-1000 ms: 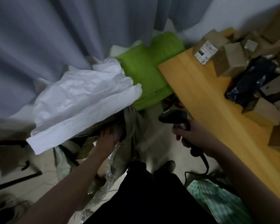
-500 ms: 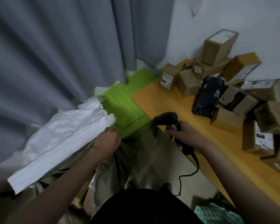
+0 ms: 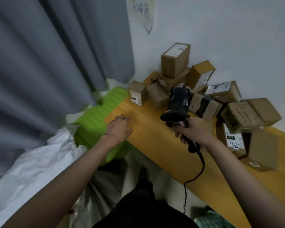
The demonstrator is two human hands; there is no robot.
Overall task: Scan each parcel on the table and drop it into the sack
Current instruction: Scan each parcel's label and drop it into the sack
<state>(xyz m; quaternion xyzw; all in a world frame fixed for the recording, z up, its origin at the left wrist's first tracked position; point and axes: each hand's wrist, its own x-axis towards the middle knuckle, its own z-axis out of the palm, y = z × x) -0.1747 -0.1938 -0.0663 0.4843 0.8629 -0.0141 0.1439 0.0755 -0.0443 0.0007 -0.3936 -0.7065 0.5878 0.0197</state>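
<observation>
Over the near corner of the long yellow wooden table (image 3: 155, 142), the left hand (image 3: 119, 129) reaches empty, fingers loosely bent and holding nothing, its knuckles toward twelve o'clock. At its one o'clock stands the nearest small brown cardboard parcel with a white label (image 3: 137, 92), upright at the table's far end and apart from the fingers. The right hand (image 3: 194, 134) has its fingers wrapped round the handle of a black corded barcode scanner (image 3: 174, 115), whose head points toward nine o'clock, not at any label. At the scanner's twelve to three o'clock lies the heap of brown cardboard boxes (image 3: 237, 116), leaning on one another, with a black plastic-wrapped parcel (image 3: 178, 99) wedged among them. The white woven plastic sack (image 3: 36, 170) sits at the hand's seven o'clock, off the table, its mouth not clearly visible.

The next parcel has yet to be picked. Several risks follow: the stack is loose, so pulling a lower box could topple the tall one (image 3: 175, 60) at the top. The scanner's cable (image 3: 194, 175) hangs past the table edge and could snag. A label turned away from the scanner would give no read, and a crumpled sack mouth could let a dropped parcel slide to the floor.
</observation>
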